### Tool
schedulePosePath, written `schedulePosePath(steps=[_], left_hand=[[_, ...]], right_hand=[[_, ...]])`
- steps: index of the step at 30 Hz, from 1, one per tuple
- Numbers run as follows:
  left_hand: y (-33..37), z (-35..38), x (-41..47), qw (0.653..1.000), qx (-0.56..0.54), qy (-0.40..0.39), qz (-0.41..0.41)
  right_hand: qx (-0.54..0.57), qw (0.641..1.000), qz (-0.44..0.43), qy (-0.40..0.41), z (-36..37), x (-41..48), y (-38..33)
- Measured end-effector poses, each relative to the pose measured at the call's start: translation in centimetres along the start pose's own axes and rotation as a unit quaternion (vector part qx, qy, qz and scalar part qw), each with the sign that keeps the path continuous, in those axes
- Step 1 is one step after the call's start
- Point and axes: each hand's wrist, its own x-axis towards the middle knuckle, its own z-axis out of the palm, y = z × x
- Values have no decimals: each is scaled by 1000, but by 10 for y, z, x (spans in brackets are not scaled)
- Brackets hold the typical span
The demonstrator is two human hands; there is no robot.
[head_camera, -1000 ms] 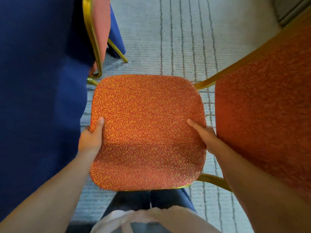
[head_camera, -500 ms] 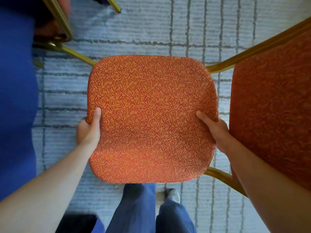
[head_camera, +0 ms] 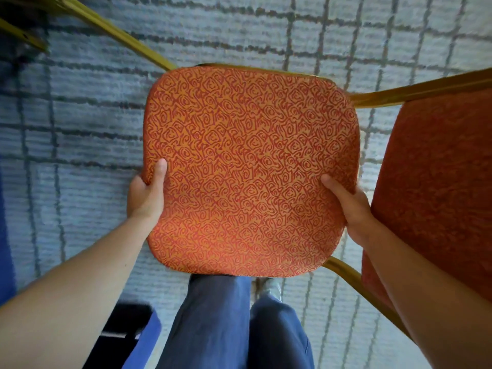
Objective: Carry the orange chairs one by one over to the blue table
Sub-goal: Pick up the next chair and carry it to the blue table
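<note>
An orange chair with a swirl-patterned seat [head_camera: 250,169] and gold frame is held up in front of me, its backrest [head_camera: 439,182] at the right. My left hand [head_camera: 146,198] grips the seat's left edge, thumb on top. My right hand [head_camera: 348,206] grips the seat's right edge beside the backrest, thumb on the cushion. The blue tablecloth [head_camera: 4,235] shows only as a strip at the far left edge and a corner at the bottom left. The chair's legs are hidden under the seat.
Gold legs of another chair [head_camera: 111,30] cross the top left. Pale grey carpet with dark grid lines [head_camera: 80,115] lies below. My legs in blue trousers [head_camera: 226,323] and one shoe are under the seat. Something dark [head_camera: 119,334] lies by the blue cloth corner.
The blue table has slid from filling the left side to a thin strip at the edge. The other chair has shifted up and left out of view, leaving only its legs. Both hands keep their grip.
</note>
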Motion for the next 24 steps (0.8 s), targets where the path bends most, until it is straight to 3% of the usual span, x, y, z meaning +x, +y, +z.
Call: schedulePosePath(steps=[7,11,18,24], left_hand=[[12,8,-18,995,40,85,-13],[28,12,-45,996,20,92,7],[72,8,-167,994,-93,-37,41],[83,-20,-277,986,-155,-36,51]], right_hand=[[-70,995,-67,31,1,-8,4],[-152,978,-140,18,-4,-31,7],[-270,924,-266,-54,-38,-118,1],[-275,901,-322,-91,-85,-204,-11]])
